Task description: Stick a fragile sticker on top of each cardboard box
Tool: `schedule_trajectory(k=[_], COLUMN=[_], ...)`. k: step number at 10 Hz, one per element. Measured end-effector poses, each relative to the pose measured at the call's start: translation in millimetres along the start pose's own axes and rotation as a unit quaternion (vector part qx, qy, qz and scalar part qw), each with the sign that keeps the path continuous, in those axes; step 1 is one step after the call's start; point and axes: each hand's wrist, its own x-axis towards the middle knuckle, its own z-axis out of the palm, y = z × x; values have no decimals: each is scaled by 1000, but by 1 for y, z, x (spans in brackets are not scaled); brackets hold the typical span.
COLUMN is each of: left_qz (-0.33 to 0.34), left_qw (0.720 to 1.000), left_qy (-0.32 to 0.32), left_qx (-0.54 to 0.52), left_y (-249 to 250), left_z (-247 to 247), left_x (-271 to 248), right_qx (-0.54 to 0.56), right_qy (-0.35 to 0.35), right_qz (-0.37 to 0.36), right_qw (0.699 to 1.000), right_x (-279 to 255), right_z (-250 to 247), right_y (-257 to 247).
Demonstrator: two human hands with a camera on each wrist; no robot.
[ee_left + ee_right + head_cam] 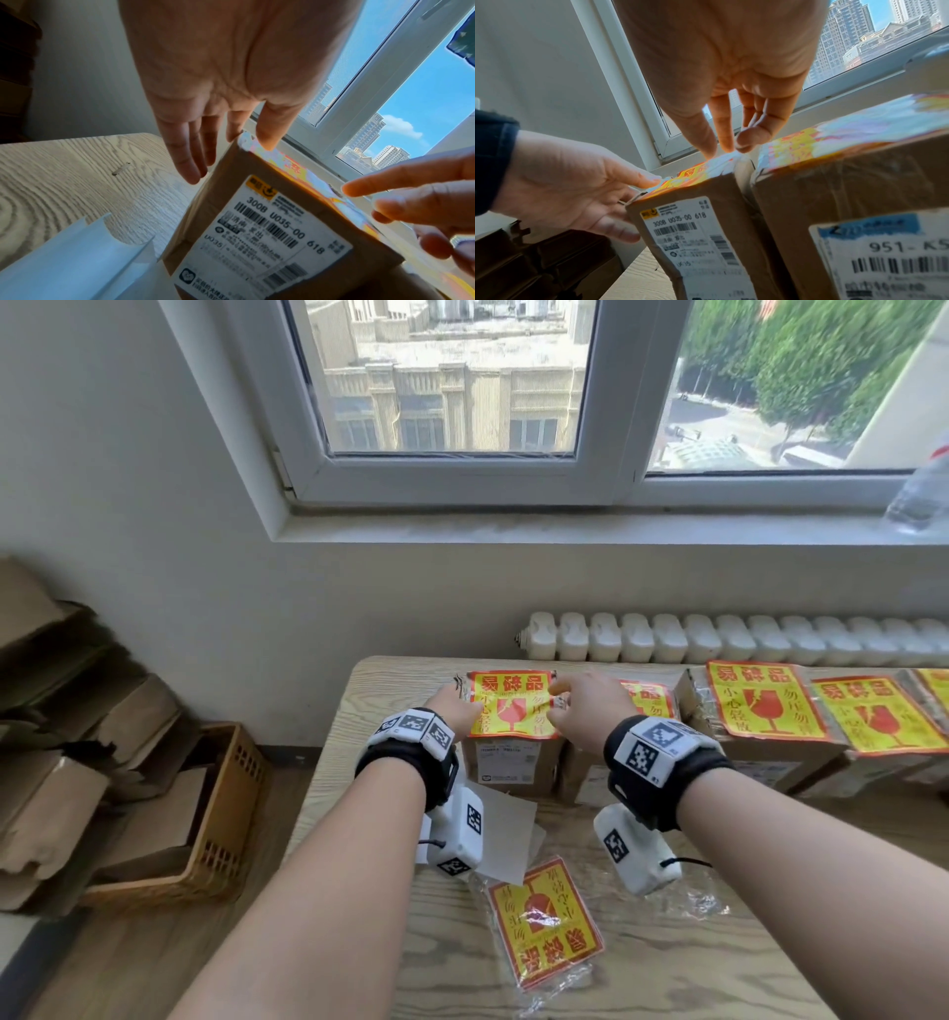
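The leftmost cardboard box (508, 765) of a row stands at the back of the wooden table (667, 968). A yellow and red fragile sticker (513, 706) lies on its top. My left hand (467, 708) is at the sticker's left edge. In the left wrist view its thumb (268, 140) presses the sticker (295, 164) near a corner, and its straight fingers (187, 162) hang down the box's (270, 233) side. My right hand (565, 706) is at the right edge. Its fingertips (709, 146) press down on the sticker (693, 176) there.
Other boxes to the right carry stickers (765, 706) (878, 716); the nearest one (847, 192) stands close beside the right hand. A plastic bag of stickers (547, 922) and white backing paper (506, 834) lie near the front. A basket of cardboard (226, 814) stands left of the table.
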Motion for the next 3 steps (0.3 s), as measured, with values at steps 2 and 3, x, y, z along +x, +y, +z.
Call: schedule_trajectory(k=[2,3], left_qz=[8,39], left_qw=[999,992], left_qy=[44,107], left_qx=[31,60], left_y=[8,14], left_z=[-3,1], left_x=[-1,-9], right_qx=[32,39], right_qy=[10,29], right_qz=[-5,-15], right_qw=[999,999], right_x=[-15,-24], right_z=[-18,-26], right_y=[8,18])
